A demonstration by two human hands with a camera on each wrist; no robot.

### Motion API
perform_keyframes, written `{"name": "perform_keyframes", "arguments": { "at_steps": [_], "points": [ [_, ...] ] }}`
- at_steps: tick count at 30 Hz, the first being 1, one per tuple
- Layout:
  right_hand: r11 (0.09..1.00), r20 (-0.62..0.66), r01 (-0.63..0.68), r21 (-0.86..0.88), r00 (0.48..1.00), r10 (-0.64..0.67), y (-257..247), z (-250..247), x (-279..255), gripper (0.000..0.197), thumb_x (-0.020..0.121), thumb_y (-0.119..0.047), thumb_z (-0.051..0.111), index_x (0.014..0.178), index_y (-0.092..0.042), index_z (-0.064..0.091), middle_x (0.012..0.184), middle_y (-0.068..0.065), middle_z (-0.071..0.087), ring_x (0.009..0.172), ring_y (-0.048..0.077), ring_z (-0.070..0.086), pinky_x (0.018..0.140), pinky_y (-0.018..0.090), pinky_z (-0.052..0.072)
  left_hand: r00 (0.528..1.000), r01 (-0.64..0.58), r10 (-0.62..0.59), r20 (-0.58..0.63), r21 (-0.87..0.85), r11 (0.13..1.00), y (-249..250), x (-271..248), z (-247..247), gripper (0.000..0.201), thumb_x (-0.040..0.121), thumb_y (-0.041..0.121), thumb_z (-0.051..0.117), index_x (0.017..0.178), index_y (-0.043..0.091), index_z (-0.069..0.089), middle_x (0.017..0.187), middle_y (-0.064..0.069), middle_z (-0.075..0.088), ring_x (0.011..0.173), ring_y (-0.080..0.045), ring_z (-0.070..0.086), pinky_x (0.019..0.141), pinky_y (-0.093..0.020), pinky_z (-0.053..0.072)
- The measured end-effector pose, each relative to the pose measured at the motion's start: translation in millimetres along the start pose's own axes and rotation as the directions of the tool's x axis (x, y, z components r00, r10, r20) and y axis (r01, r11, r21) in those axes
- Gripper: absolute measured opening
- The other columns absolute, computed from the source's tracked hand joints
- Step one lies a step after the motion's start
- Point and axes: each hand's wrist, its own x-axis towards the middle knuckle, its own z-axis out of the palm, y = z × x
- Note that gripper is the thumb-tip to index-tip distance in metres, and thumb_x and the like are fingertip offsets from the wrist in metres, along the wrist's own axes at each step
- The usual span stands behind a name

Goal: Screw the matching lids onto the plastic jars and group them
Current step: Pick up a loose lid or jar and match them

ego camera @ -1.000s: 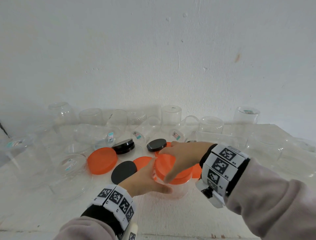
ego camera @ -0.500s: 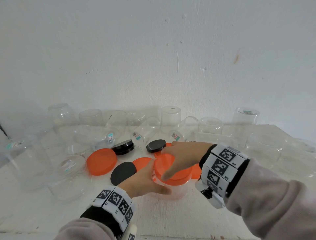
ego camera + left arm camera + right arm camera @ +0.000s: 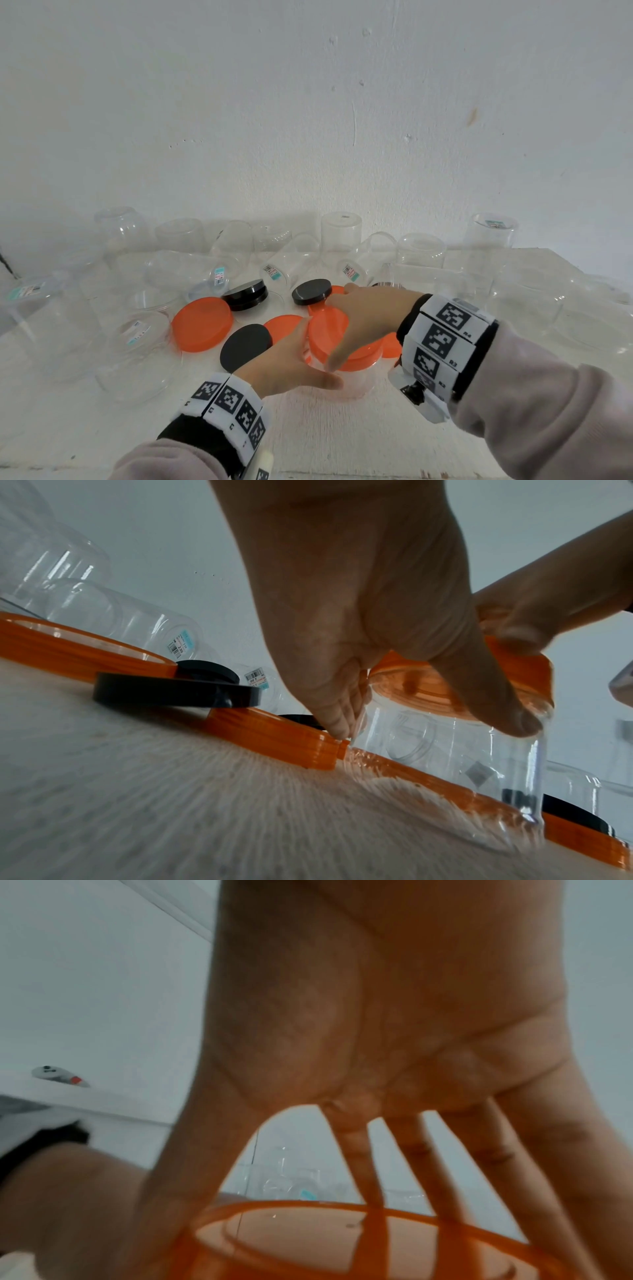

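Observation:
A clear plastic jar (image 3: 356, 380) stands upright on the white table, with an orange lid (image 3: 329, 325) sitting on its mouth. My left hand (image 3: 301, 356) grips the jar's wall from the left, thumb in front and fingers behind. In the left wrist view the thumb (image 3: 496, 710) lies across the jar (image 3: 445, 764) just under the orange lid (image 3: 428, 693). My right hand (image 3: 352, 325) comes from the right and grips the lid from above. The right wrist view has its spread fingers (image 3: 428, 1164) curled down over the lid's rim (image 3: 342, 1240).
Loose lids lie just behind and left of the jar: a large orange lid (image 3: 202, 323), a black lid (image 3: 246, 346), stacked black lids (image 3: 246, 298), another black lid (image 3: 311, 291) and more orange ones. Several clear empty jars (image 3: 342, 236) crowd the back and both sides against the wall.
The right hand's fingers have shifted slightly on the orange lid. The left hand and the jar stay where they were.

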Motion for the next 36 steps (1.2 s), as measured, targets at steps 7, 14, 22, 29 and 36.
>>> {"name": "perform_keyframes", "arguments": {
  "at_steps": [7, 14, 22, 29, 36],
  "points": [
    [1.000, 0.041, -0.015, -0.006, 0.999, 0.015, -2, -1, -2, 0.108, 0.064, -0.075, 0.069, 0.150, -0.034, 0.018, 0.146, 0.001, 0.031, 0.123, 0.026, 0.042, 0.090, 0.041, 0.041, 1.000, 0.006, -0.006, -0.010, 0.017, 1.000, 1, -1, 0, 0.109, 0.064, 0.032, 0.089, 0.144, 0.038, 0.016, 0.119, 0.035, 0.041, 0.111, 0.016, 0.041, 0.082, -0.003, 0.038],
    [0.998, 0.018, 0.062, 0.020, 0.998, -0.062, 1, -2, 0, 0.101, 0.066, -0.067, 0.074, 0.148, -0.041, 0.022, 0.145, -0.005, 0.032, 0.131, 0.025, 0.038, 0.095, 0.041, 0.040, 1.000, 0.011, -0.011, -0.005, 0.017, 1.000, 1, -1, 1, 0.116, 0.064, 0.031, 0.089, 0.150, 0.031, 0.012, 0.137, 0.022, 0.038, 0.129, 0.001, 0.036, 0.105, -0.019, 0.032],
    [0.998, 0.027, 0.024, 0.062, 0.999, -0.025, 5, 5, 1, 0.111, 0.063, -0.075, 0.069, 0.150, -0.042, 0.009, 0.153, -0.005, 0.020, 0.139, 0.027, 0.026, 0.100, 0.046, 0.035, 1.000, 0.011, -0.011, -0.012, 0.046, 0.999, 3, -3, 1, 0.121, 0.057, 0.041, 0.090, 0.150, 0.032, 0.013, 0.147, 0.014, 0.038, 0.137, -0.008, 0.035, 0.116, -0.038, 0.031],
    [0.992, 0.031, 0.099, 0.078, 0.994, -0.102, 11, -1, -2, 0.104, 0.066, -0.056, 0.080, 0.148, -0.047, 0.016, 0.146, -0.012, 0.025, 0.135, 0.021, 0.029, 0.107, 0.049, 0.036, 1.000, -0.014, 0.014, -0.003, 0.026, 1.000, 4, -4, 1, 0.120, 0.057, 0.040, 0.090, 0.150, 0.032, 0.015, 0.147, 0.014, 0.037, 0.137, -0.006, 0.035, 0.117, -0.037, 0.029],
    [0.989, -0.028, 0.113, 0.091, 0.993, -0.111, 15, 8, 0, 0.102, 0.064, -0.069, 0.073, 0.147, -0.046, 0.017, 0.137, -0.011, 0.030, 0.129, 0.020, 0.030, 0.102, 0.046, 0.039, 1.000, -0.027, 0.027, 0.006, 0.024, 0.999, 4, -4, 1, 0.122, 0.051, 0.044, 0.090, 0.149, 0.033, 0.019, 0.142, 0.018, 0.043, 0.133, -0.003, 0.039, 0.116, -0.035, 0.031]
  ]
}}
